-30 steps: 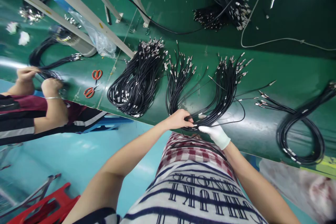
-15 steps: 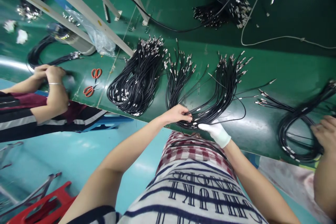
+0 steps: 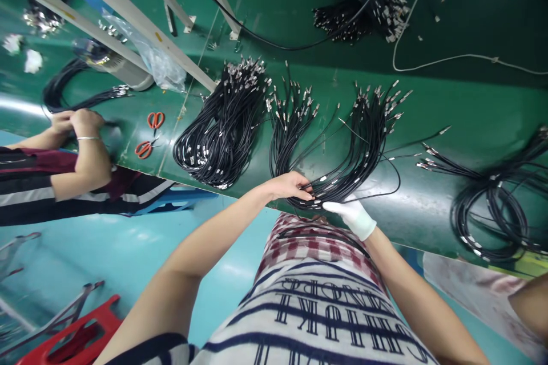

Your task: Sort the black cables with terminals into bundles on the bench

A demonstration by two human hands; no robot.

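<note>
A curved bundle of black cables [image 3: 363, 157] with metal-tipped ends lies at the table's front edge before me. My bare left hand [image 3: 291, 186] is closed on cables at the bend of this bundle, thumb and fingers pinched together. Under the same bend, just to the right, my white-gloved right hand [image 3: 349, 214] holds the cables from below; some of its fingers are hidden beneath them. The bundle's two ends fan out away from me, the smaller fan [image 3: 291, 114] on the left. Close by on the left rests a thicker bundle of looped black cables [image 3: 220, 131].
Two orange-handled snips [image 3: 149, 134] lie left on the green table [image 3: 428, 97]. A co-worker's hands [image 3: 79, 122] are beyond them. Coiled cables [image 3: 492, 214] sit at right, near another person's arm [image 3: 531, 308]. Pale metal posts [image 3: 171, 57] rise at back left; a red stool [image 3: 81, 331] stands below.
The hand of the person on the right has drawn back from the coiled cables. My own hands stay almost still on the bundle.
</note>
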